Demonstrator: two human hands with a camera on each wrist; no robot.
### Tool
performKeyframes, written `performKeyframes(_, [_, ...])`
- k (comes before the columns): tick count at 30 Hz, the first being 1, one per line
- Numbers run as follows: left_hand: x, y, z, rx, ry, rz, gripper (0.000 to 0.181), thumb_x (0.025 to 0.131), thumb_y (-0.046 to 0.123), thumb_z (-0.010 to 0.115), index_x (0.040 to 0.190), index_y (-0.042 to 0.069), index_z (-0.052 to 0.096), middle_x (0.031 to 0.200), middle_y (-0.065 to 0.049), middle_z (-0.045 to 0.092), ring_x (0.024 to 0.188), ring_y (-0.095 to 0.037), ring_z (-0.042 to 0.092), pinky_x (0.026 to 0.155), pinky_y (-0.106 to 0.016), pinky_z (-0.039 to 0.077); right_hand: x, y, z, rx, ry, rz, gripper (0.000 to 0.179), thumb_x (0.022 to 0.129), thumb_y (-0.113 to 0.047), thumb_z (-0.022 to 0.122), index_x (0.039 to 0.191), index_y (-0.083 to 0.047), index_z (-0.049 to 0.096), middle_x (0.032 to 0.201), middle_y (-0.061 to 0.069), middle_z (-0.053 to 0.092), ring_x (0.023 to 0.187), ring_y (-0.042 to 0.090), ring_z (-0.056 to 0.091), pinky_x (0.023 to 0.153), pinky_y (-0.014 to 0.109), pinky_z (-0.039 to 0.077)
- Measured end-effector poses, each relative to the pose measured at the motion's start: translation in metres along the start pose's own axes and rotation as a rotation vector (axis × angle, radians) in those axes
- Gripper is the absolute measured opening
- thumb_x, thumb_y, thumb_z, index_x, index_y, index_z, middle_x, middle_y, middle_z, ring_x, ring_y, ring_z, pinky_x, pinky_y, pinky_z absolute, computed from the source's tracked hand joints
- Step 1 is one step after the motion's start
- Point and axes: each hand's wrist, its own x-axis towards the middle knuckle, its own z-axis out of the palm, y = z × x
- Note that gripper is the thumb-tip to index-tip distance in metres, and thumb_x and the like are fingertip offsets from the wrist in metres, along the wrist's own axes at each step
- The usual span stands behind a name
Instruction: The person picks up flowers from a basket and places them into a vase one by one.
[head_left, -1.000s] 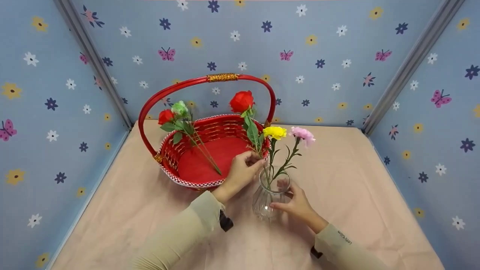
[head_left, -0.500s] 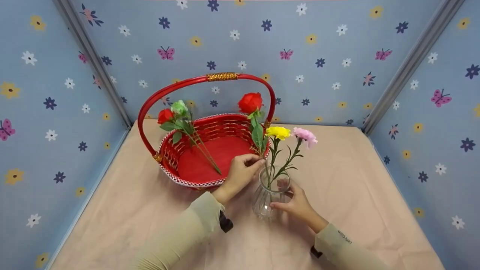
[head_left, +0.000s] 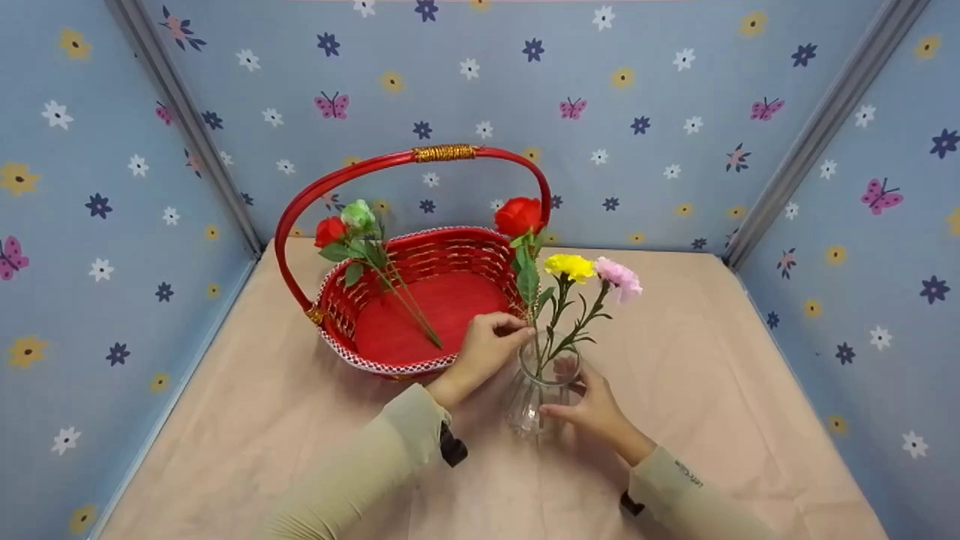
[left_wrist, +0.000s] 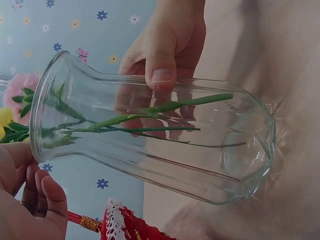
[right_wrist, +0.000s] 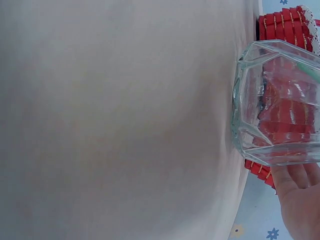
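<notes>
A clear glass vase [head_left: 527,411] stands upright on the cloth, right of the basket. My right hand [head_left: 600,412] grips its right side, the thumb in front of the glass. A yellow carnation [head_left: 570,268] and a pink carnation [head_left: 619,277] lean out of its mouth. At the rim, my left hand [head_left: 487,349] pinches the stem of a red rose [head_left: 519,217], thumb against fingertips. The rose's head is above the basket's right end. Several green stems [left_wrist: 165,107] show through the glass in the left wrist view.
A red woven basket [head_left: 405,369] with a tall arched handle [head_left: 445,154] stands behind and left of the vase. In it lean a smaller red rose [head_left: 330,232] and a pale green flower [head_left: 358,215]. Blue patterned panels [head_left: 480,82] enclose the table's back and sides.
The red rose has swung right and slightly down, toward the carnations, which have shifted a little right too. My left hand has moved slightly right; the right hand has stayed on the vase.
</notes>
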Motion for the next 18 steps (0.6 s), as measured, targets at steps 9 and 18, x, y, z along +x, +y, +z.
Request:
performKeyframes(9, [-0.006, -0.004, -0.018, 0.015, -0.064, -0.036, 0.018, 0.082, 0.02, 0.08, 0.094, 0.007, 0.077, 0.088, 0.0, 0.074, 0.077, -0.013, 0.065, 0.068, -0.023, 0.053, 0.0, -0.001, 0.001, -0.001, 0.007, -0.017, 0.067, 0.064, -0.004, 0.091, 0.121, -0.005, 0.055, 0.111, 0.013, 0.063, 0.102, 0.032, 0.063, 0.095, 0.047, 0.052])
performKeyframes(18, [-0.003, -0.003, -0.037, 0.001, -0.074, -0.012, 0.021, 0.082, 0.018, 0.08, 0.096, 0.004, 0.075, 0.086, -0.002, 0.071, 0.076, -0.014, 0.061, 0.067, -0.023, 0.051, 0.0, 0.002, 0.001, 0.0, 0.005, 0.001, 0.071, 0.065, -0.007, 0.091, 0.124, 0.001, 0.054, 0.114, 0.004, 0.064, 0.103, 0.024, 0.063, 0.095, 0.046, 0.051])
